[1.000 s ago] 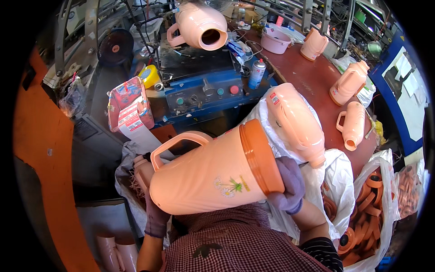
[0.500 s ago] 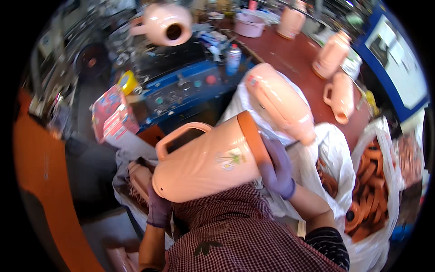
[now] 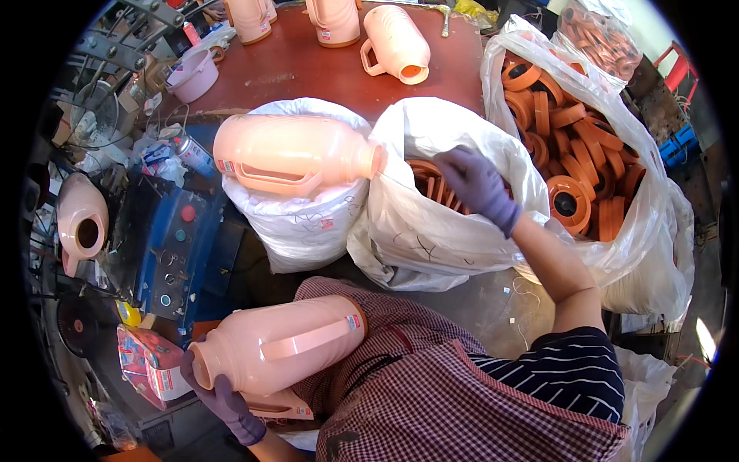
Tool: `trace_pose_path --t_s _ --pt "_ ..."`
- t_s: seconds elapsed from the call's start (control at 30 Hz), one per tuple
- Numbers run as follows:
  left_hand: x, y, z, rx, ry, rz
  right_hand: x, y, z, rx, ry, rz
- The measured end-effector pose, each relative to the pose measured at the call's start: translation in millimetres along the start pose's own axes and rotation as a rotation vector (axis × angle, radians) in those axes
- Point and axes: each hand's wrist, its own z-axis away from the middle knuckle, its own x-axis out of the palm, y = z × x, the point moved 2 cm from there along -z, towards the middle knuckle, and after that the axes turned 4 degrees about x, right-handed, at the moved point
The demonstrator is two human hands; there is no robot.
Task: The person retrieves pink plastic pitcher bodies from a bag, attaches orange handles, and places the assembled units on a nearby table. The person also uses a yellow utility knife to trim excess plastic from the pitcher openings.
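My left hand [image 3: 227,404], in a purple glove, is closed around the neck of a pink thermos flask shell [image 3: 281,346]. The shell lies sideways against my apron, its handle facing up and a brown rim showing at the base end. My gloved right hand [image 3: 481,189] is over the mouth of a white sack [image 3: 431,239] that holds brown plastic rings [image 3: 439,189]. Its fingers are curled, and anything inside them is hidden. Another pink shell [image 3: 296,150] rests on its side on a neighbouring white sack [image 3: 300,231], neck toward the rings.
A clear plastic bag [image 3: 662,223] of brown rings and bases [image 3: 570,200] stands at the right. Several pink shells, one lying down [image 3: 396,46], occupy the red table [image 3: 285,77] beyond. At left are a blue control panel [image 3: 169,254], a spray can [image 3: 194,154] and a mounted pink shell [image 3: 83,219].
My view has swung right. My right hand has let go of the shell's brown base and moved to the ring sack. The shell has turned, and my left hand now grips its neck.
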Motion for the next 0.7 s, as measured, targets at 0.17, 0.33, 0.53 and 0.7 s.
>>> trace_pose_path --t_s 0.17,0.33,0.53,0.7 --pt "-0.8 12.0 -1.7 0.014 0.058 -0.07 79.3 115.6 -35.2 0.11 -0.322 0.482" --pt "20.4 5.6 -28.0 0.011 0.168 -0.218 130.4 194.2 -36.8 0.166 -0.348 0.573" --pt "7.6 35.0 -6.0 0.061 0.194 -0.145 -9.7 60.5 -78.9 -0.264 0.174 0.668" --pt "25.4 72.0 -0.6 0.157 -0.01 -0.215 -73.4 -72.7 -78.3 -0.394 0.532 0.371"
